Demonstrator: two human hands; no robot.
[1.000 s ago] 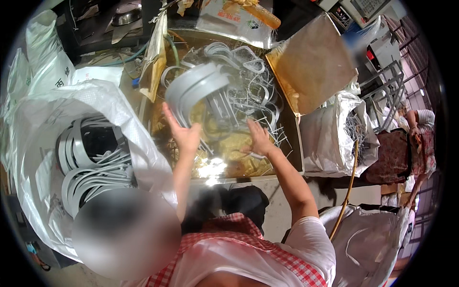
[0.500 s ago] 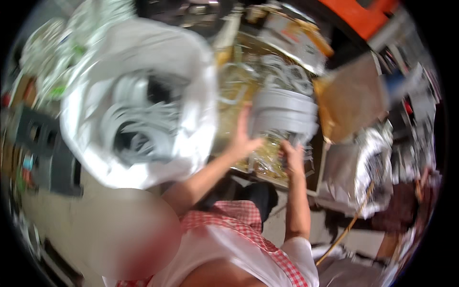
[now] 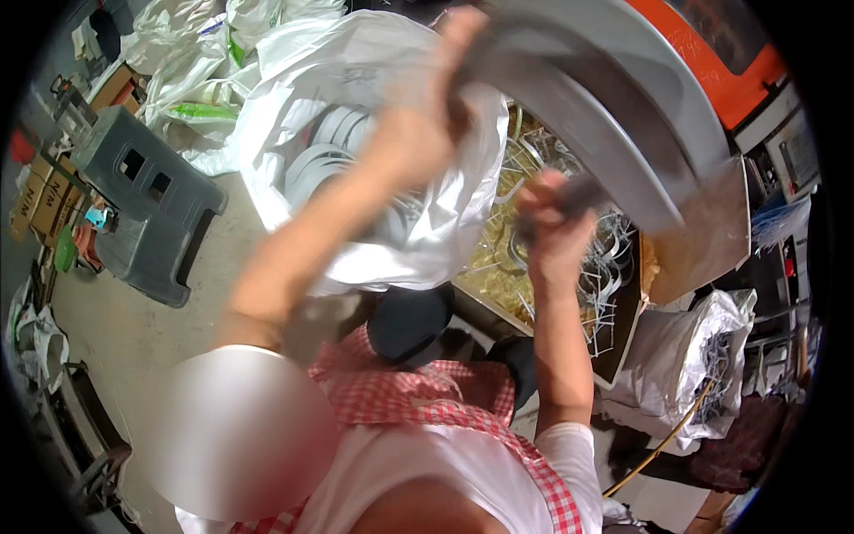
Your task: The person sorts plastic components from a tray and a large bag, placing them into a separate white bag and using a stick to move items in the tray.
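A bundle of large, curved grey plastic pieces is held up close to the camera, over the box at the right. My left hand, blurred, is closed around the left end of the bundle, above the white sack. Lower down, my right hand has its fingers wrapped round the darker lower end of a piece. The white sack stands open and contains similar curved grey pieces. Beneath the bundle, the box has a yellowish clear plastic lining and thin plastic scraps in it.
A dark grey plastic step stool stands at the left, near cartons. Several white bags are heaped behind it. Right of the box are a cardboard flap, a scrap-filled white bag and a thin stick. An orange machine rises at far right.
The grey pieces have come up out of the box, toward the camera. My left hand has risen up and left to over the sack; my right hand has lifted slightly.
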